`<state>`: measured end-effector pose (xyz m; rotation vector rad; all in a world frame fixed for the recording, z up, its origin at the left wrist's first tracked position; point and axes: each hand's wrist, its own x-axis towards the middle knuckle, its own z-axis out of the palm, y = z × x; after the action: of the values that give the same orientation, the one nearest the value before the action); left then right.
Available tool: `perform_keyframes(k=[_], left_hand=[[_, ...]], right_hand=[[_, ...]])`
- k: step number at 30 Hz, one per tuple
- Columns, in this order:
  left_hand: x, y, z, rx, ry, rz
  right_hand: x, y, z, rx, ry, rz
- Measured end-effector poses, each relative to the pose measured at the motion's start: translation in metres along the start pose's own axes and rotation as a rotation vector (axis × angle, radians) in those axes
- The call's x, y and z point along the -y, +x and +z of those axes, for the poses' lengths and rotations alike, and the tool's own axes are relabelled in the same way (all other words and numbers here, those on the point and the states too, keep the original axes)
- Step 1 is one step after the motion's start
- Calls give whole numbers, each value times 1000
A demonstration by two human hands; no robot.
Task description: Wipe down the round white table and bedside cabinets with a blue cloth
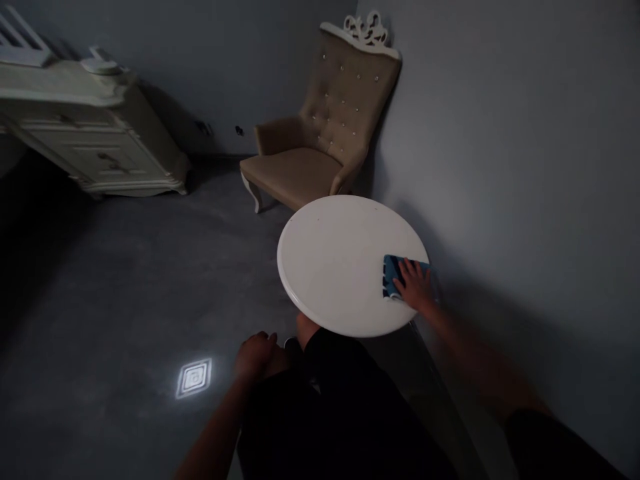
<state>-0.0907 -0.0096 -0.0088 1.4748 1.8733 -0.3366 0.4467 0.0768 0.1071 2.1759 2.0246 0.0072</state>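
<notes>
My right hand (416,285) lies flat with its fingers spread on a folded blue cloth (392,268) that has dark stripes. Under the cloth is the right part of a round white tabletop (340,260), near its edge by the wall. Some of the cloth is hidden beneath my palm. My left hand (256,355) rests on my left knee, to the lower left of the tabletop. Its fingers look curled in, and I see nothing in them.
A brown tufted armchair (305,167) with a white carved crest stands behind the table. To the left is a pale cabinet (120,143). The grey wall (525,167) runs close along the right side. A bright square light pattern (194,378) falls on the dark floor.
</notes>
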Motion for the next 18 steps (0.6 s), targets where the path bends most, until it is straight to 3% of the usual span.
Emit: perform_keyframes(k=[4,7,12,18], left_hand=[[2,-6,-11,-11,16,14],[11,-15,-16,-40,-9,-7],[19,-37,-17,-108,-60,-43],[-7,-68,-9,-242,-125,11]], right_hand=[[-14,55,-8,12,-13,18],[-16,78,-9,-2,-2,38],[-15,87,-8,-10,40,29],[-19,88,-6,-6,89,34]])
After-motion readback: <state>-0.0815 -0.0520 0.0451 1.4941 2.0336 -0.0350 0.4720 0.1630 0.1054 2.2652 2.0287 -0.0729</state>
